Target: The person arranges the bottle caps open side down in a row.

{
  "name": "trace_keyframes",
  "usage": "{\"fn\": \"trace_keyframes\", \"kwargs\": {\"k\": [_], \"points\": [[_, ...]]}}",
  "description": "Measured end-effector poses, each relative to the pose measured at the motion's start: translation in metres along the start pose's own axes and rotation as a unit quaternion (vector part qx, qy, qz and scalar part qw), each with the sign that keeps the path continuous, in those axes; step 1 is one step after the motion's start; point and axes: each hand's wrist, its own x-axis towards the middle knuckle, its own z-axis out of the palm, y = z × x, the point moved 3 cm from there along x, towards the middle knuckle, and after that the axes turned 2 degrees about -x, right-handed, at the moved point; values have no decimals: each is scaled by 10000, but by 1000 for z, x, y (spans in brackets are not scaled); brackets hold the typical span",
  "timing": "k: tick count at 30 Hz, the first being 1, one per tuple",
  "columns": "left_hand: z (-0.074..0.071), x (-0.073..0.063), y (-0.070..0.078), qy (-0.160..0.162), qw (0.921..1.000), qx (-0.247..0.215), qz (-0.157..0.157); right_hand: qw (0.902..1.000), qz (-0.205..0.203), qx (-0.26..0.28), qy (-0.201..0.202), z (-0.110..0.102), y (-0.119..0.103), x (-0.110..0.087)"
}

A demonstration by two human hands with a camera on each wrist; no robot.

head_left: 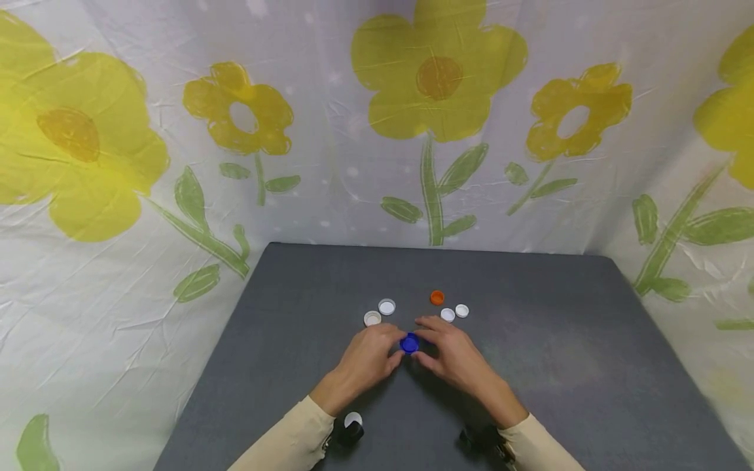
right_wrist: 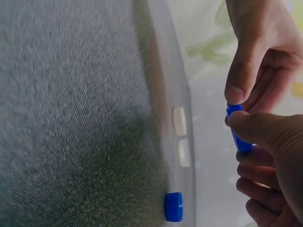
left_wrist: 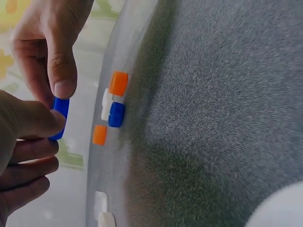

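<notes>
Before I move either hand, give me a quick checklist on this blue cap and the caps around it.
1. Grip on the blue cap: ok, the left hand and the right hand both pinch it.
2. Cap clear of the grey table: ok, the wrist views show it held off the surface.
3. White caps apart from the hands: ok, none touched.
4. Orange cap out of the way: ok, it lies beyond the fingers.
5. Which way the blue cap's open side faces: cannot tell.

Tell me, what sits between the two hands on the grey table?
A small round blue plastic cap sits there, pinched between the left hand and the right hand. The head view shows it best; both wrist views confirm fingers on it.
</notes>
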Motion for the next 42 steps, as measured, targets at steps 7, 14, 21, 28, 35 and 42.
{"fn": "trace_keyframes", "kwargs": {"k": [7, 14, 21, 28, 35, 42], "points": [[-16, -13, 11, 499, 9954, 293, 757, 9987, -13, 353, 371, -12, -7, -8], [-19, -23, 15, 836, 9903, 161, 1099, 9878, 814, 1299, -261, -17, -14, -17], [-19, -30, 17, 962, 9897, -112, 1053, 9716, 1299, 1880, -617, -12, -16, -24], [-15, -31, 11, 694, 9874, -1420, -77, 9876, 613, 1401, 351, -15, -19, -26], [-13, -33, 3, 70, 9496, -2743, -1514, 9920, -164, 891, 882, -18, -24, -29], [-14, -31, -1, -530, 8949, -3766, -2333, 9838, -917, 891, 1259, -17, -28, -30]]}}
